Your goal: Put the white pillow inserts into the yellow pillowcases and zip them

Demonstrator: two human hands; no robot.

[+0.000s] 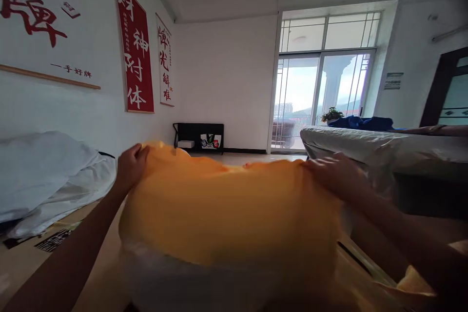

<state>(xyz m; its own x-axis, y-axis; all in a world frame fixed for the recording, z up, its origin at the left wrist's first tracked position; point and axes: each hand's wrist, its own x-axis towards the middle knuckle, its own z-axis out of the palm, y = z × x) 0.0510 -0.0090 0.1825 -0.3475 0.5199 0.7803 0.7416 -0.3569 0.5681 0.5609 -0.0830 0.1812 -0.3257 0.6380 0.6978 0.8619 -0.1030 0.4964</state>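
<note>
Between the left hand (pixel 131 165) and the right hand (pixel 331 173) hangs an orange cloth (pixel 219 209), blurred and paler at its lower part. Each hand pinches one end of its upper edge. White fabric (pixel 44 170) lies left of the left hand; a plastic-covered table (pixel 360 142) stands beyond the right hand.

"财神附体" on red scroll (pixel 133 48), "牌光解难" on narrow scroll (pixel 165 63), "一手好牌" on banner (pixel 47 53)

The orange cloth (pixel 226 204) had a smooth, matt face. The plastic sheeting (pixel 340 140) was glossy and crinkled, the sliding door panes (pixel 298 92) were smooth glass, and the scroll rod (pixel 51 77) looked wooden.
</note>
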